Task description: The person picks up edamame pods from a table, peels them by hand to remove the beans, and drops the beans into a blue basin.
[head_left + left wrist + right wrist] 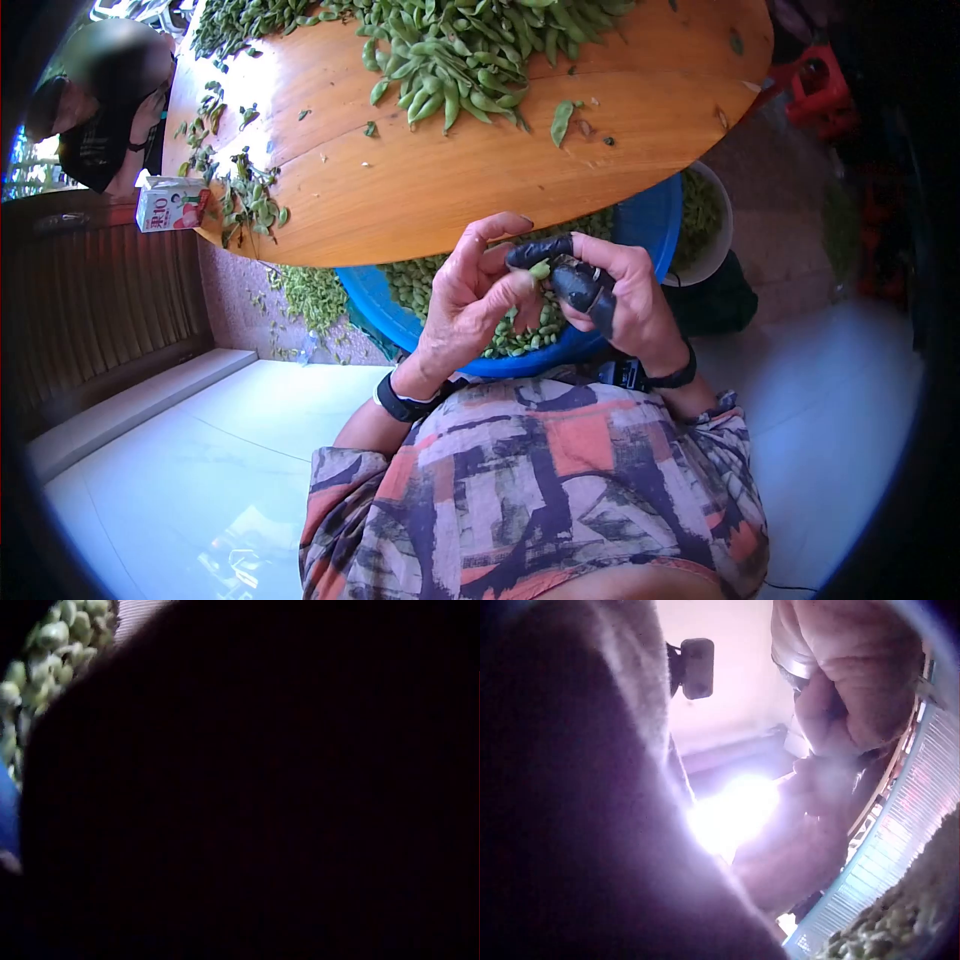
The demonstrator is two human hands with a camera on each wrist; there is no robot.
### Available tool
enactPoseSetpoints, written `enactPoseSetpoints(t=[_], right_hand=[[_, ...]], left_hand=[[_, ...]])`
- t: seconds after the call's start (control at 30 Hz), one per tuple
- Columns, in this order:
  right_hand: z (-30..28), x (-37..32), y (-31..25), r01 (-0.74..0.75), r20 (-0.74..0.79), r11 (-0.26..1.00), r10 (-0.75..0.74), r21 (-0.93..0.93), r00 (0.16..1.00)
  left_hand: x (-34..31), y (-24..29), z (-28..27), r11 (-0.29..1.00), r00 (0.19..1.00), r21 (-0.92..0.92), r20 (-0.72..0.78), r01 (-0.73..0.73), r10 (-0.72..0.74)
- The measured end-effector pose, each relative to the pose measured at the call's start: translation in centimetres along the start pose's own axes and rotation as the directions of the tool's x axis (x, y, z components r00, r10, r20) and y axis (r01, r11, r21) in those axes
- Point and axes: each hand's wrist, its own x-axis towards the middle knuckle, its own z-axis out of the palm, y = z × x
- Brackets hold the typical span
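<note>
A small green bean pod (pixel 540 270) is between both hands over the blue basin (pixel 664 225). My left hand (pixel 468 305) pinches it at the thumb tip, its other fingers bent loosely behind. My right hand (pixel 632 290), with black covers on its thumb and a finger, grips the pod from the other side. Green shelled beans (pixel 520 340) lie in the basin below; more beans (pixel 54 636) show in the left wrist view, which is otherwise dark. Glare and a dark sleeve hide much of the right wrist view.
A wooden table (pixel 420 190) stands in front, bearing a big heap of bean pods (pixel 460 60). A small drink carton (pixel 170 205) is at its left edge. Right of the basin is a white bucket (pixel 722 225). Empty pods (pixel 318 298) lie on the floor; another person (pixel 110 120) sits at left.
</note>
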Motion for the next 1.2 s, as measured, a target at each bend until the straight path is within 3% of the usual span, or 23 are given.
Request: enactPoseSetpoints(t=[0.03,0.07,0.1,0.13,0.2,0.23,0.33,0.37,0.4,0.47,0.6,0.73,0.9,0.93,1.0,1.07,1.13,1.17,1.2], right_hand=[[0.5,-0.1,-0.4,0.052,-0.099,0.952,-0.085,-0.300,0.991],[0.4,-0.1,-0.2,0.051,-0.098,0.952,-0.084,-0.301,0.992],[0.4,-0.1,0.3,0.163,-0.061,0.871,-0.215,-0.464,0.975],[0.4,-0.1,0.5,0.266,0.001,0.750,-0.334,-0.606,0.943],[0.9,-0.2,0.4,0.262,-0.014,0.781,-0.327,-0.567,0.945],[1.2,-0.3,0.6,0.281,-0.030,0.735,-0.378,-0.617,0.925],[1.4,-0.1,1.0,0.302,-0.030,0.662,-0.441,-0.686,0.897],[1.3,0.0,1.2,0.303,-0.022,0.641,-0.448,-0.705,0.894],[1.3,0.0,1.3,0.306,-0.018,0.638,-0.448,-0.707,0.894],[1.6,0.1,1.5,0.308,-0.004,0.557,-0.489,-0.771,0.872],[1.9,-0.3,2.0,0.367,0.116,0.426,-0.510,-0.827,0.852],[2.3,-0.7,2.0,0.376,0.184,0.313,-0.503,-0.872,0.845],[3.1,-0.8,2.8,0.375,0.212,0.253,-0.500,-0.892,0.840],[3.1,-0.6,2.7,0.385,0.222,0.245,-0.505,-0.889,0.834],[2.7,-0.4,2.6,0.392,0.168,0.289,-0.576,-0.874,0.800],[1.6,-0.6,1.3,0.375,0.102,0.420,-0.543,-0.827,0.834],[-1.0,-1.2,0.6,0.369,0.078,0.369,-0.609,-0.853,0.789],[-2.2,-2.4,0.0,0.331,-0.080,0.606,-0.549,-0.723,0.832],[-3.6,-4.0,-0.2,0.277,-0.215,0.798,-0.445,-0.535,0.869]], left_hand=[[0.1,-0.1,0.1,0.991,0.999,0.123,0.006,-0.051,0.051],[0.1,-0.1,0.1,0.965,0.995,0.243,0.018,-0.101,0.100],[0.0,-0.4,-0.3,0.917,0.991,0.375,0.018,-0.133,0.136],[-0.1,-0.6,-0.5,0.918,0.990,0.374,0.015,-0.134,0.138],[0.0,-0.4,-0.5,0.509,0.931,0.804,0.143,-0.307,0.334],[0.1,-1.0,-0.3,0.291,0.837,0.865,0.228,-0.408,0.497],[0.2,-0.2,-0.4,0.392,0.874,0.833,0.202,-0.391,0.443],[0.1,0.4,-0.7,0.533,0.946,0.795,0.153,-0.290,0.287],[0.0,0.4,-0.8,0.533,0.944,0.794,0.152,-0.292,0.292],[-0.1,0.4,-1.1,0.872,0.992,0.475,0.070,-0.123,0.102],[-0.7,0.6,-0.5,0.778,0.994,0.621,0.024,-0.099,0.107],[-1.1,0.3,-0.2,0.900,0.995,0.425,0.014,-0.096,0.099],[-1.4,-0.6,1.3,0.904,0.955,0.423,-0.236,-0.065,0.179],[-1.5,-0.8,1.0,0.913,0.964,0.399,-0.200,-0.082,0.174],[-1.4,-1.3,0.6,0.912,0.975,0.397,-0.141,-0.103,0.171],[-1.4,-0.6,0.5,0.901,0.987,0.425,-0.079,-0.093,0.139],[-1.4,-0.1,0.5,0.949,0.994,0.302,-0.036,-0.091,0.106],[-1.6,0.4,-0.6,0.847,0.988,0.509,0.088,-0.151,0.123],[-1.5,1.3,-1.2,0.845,0.988,0.510,0.084,-0.157,0.133]])
